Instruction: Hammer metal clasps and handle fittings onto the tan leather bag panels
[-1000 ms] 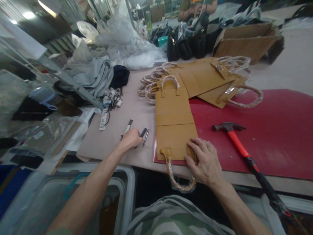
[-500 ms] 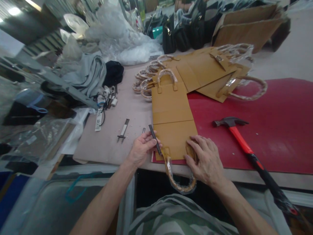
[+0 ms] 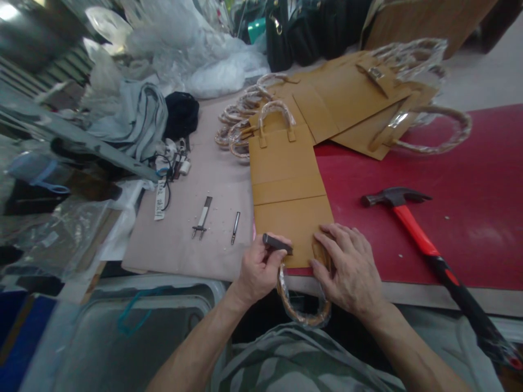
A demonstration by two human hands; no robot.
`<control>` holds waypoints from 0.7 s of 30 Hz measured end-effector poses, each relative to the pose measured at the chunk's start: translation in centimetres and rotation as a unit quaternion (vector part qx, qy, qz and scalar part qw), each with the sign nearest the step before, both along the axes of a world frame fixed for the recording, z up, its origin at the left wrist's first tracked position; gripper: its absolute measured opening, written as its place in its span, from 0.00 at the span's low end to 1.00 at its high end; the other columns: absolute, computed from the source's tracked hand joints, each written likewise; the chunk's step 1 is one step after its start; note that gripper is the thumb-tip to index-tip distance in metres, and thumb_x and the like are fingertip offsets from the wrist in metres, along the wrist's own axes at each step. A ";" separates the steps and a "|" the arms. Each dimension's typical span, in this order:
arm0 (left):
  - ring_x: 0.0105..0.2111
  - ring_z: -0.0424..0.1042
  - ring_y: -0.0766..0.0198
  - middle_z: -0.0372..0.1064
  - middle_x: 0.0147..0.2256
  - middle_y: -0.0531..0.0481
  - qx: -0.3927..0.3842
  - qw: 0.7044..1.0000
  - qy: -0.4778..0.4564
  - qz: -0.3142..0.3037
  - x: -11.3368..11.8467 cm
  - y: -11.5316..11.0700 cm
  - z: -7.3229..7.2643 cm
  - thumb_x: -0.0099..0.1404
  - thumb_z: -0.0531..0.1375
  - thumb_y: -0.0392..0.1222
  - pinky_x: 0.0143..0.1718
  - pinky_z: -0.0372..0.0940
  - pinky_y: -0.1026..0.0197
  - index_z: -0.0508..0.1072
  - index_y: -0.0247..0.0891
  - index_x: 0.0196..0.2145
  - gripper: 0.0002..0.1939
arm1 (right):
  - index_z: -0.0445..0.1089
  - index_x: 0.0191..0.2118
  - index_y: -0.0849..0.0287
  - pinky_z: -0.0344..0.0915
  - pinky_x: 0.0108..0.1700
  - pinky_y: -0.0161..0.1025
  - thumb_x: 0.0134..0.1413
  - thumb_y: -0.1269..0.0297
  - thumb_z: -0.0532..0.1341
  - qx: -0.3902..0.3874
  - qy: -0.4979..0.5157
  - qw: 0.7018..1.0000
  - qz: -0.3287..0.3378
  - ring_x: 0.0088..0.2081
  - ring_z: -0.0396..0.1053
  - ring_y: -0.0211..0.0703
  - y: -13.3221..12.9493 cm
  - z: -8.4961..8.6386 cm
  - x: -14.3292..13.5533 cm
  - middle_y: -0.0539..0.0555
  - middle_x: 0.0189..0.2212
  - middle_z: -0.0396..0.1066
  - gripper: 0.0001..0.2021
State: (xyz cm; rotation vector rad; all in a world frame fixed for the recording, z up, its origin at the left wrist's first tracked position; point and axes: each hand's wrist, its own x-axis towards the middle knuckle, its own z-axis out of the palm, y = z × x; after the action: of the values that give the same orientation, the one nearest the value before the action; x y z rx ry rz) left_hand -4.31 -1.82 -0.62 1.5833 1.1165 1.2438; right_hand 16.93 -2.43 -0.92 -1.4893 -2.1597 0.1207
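Note:
A tan leather panel (image 3: 286,169) lies lengthwise on the table, with a plastic-wrapped handle (image 3: 277,111) at its far end and another wrapped handle (image 3: 304,316) hanging over the table's front edge. My left hand (image 3: 263,264) is closed around a short dark metal tool (image 3: 277,244), tilted over the panel's near left corner by the handle's base. My right hand (image 3: 349,267) rests on the near right corner, fingers bent over the handle's other tab (image 3: 322,258). What lies under its palm is hidden.
A red-handled hammer (image 3: 414,228) lies on the red mat (image 3: 482,218) at right. Left of the panel are a two-pronged tool (image 3: 201,219) and a thin metal punch (image 3: 235,227). More tan panels (image 3: 347,98) are piled behind, near black bags (image 3: 304,35).
My left hand has moved right, over the panel's near corner, and tilted the dark tool lower. The thin punch now shows fully. My right hand stays on the tab; the view has shifted slightly.

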 end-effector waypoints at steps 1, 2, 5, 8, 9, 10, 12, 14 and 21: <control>0.44 0.79 0.61 0.77 0.42 0.44 0.024 0.999 0.022 0.006 0.0 -0.2 -0.2 0.70 0.58 0.34 0.47 0.76 0.58 0.72 0.36 0.45 0.06 | 0.69 0.54 0.62 0.57 0.63 0.63 0.61 0.58 0.59 -0.002 -0.001 1.000 0.000 0.59 0.62 0.63 0.0 0.0 0.0 0.65 0.57 0.67 0.19; 0.44 0.78 0.61 0.77 0.42 0.43 0.041 0.998 0.037 0.014 -0.1 -0.4 -0.3 0.70 0.58 0.34 0.48 0.75 0.57 0.71 0.36 0.46 0.07 | 0.69 0.54 0.62 0.56 0.64 0.63 0.61 0.57 0.59 -0.003 -0.001 1.000 0.000 0.60 0.62 0.63 0.0 0.0 0.0 0.65 0.57 0.67 0.19; 0.46 0.78 0.60 0.78 0.43 0.43 0.056 0.996 0.048 0.039 -0.1 -0.7 -1.0 0.71 0.58 0.34 0.50 0.74 0.55 0.69 0.37 0.46 0.07 | 0.68 0.55 0.62 0.55 0.64 0.63 0.61 0.57 0.59 -0.004 0.000 1.000 -0.001 0.60 0.61 0.63 -0.1 0.0 0.1 0.65 0.58 0.67 0.20; 0.46 0.78 0.59 0.78 0.44 0.43 0.049 0.997 0.040 0.048 -0.1 -0.8 -1.4 0.71 0.58 0.34 0.51 0.73 0.53 0.68 0.37 0.47 0.07 | 0.68 0.55 0.62 0.55 0.64 0.63 0.61 0.56 0.59 -0.007 0.002 1.000 0.001 0.60 0.61 0.63 -0.1 0.0 0.2 0.65 0.58 0.66 0.21; 0.46 0.78 0.59 0.78 0.44 0.43 0.047 0.997 0.036 0.046 -0.1 -0.8 -1.5 0.71 0.58 0.34 0.51 0.73 0.53 0.68 0.37 0.47 0.07 | 0.68 0.55 0.62 0.54 0.64 0.63 0.60 0.57 0.59 -0.008 0.003 1.000 0.003 0.61 0.61 0.64 -0.2 0.0 0.2 0.65 0.58 0.66 0.21; 0.46 0.78 0.59 0.78 0.44 0.43 0.043 0.998 0.033 0.044 -0.1 -0.8 -1.5 0.71 0.58 0.34 0.51 0.73 0.52 0.67 0.38 0.47 0.07 | 0.68 0.55 0.62 0.54 0.65 0.64 0.60 0.57 0.59 -0.010 0.004 1.000 0.003 0.61 0.61 0.64 -0.2 0.0 0.2 0.65 0.58 0.66 0.21; 0.46 0.79 0.59 0.78 0.44 0.44 0.032 0.998 0.033 0.041 -0.1 -0.8 -1.4 0.72 0.58 0.35 0.51 0.73 0.52 0.67 0.39 0.47 0.07 | 0.68 0.56 0.62 0.54 0.65 0.65 0.60 0.56 0.59 -0.015 0.004 1.000 0.003 0.61 0.60 0.65 -0.2 0.0 0.2 0.66 0.58 0.66 0.21; 0.46 0.79 0.58 0.78 0.44 0.44 0.022 0.998 0.033 0.039 0.0 -0.8 -1.3 0.72 0.58 0.36 0.50 0.74 0.52 0.68 0.39 0.46 0.06 | 0.68 0.56 0.61 0.54 0.64 0.65 0.60 0.56 0.58 -0.023 0.006 1.000 0.002 0.61 0.60 0.65 -0.1 -0.1 0.2 0.66 0.59 0.66 0.21; 0.46 0.79 0.59 0.78 0.43 0.44 0.057 0.996 0.070 0.027 0.0 -0.7 -0.9 0.71 0.58 0.34 0.50 0.74 0.53 0.70 0.38 0.48 0.08 | 0.68 0.55 0.60 0.54 0.64 0.65 0.60 0.56 0.58 -0.027 0.007 1.000 -0.001 0.61 0.60 0.65 -0.1 0.0 0.2 0.65 0.59 0.66 0.21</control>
State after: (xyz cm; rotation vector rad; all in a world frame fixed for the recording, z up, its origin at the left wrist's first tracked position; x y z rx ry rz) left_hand -4.32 -2.48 -1.53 1.7599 1.2015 1.2671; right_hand 17.11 -2.49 -0.94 -1.5146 -2.1604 0.1886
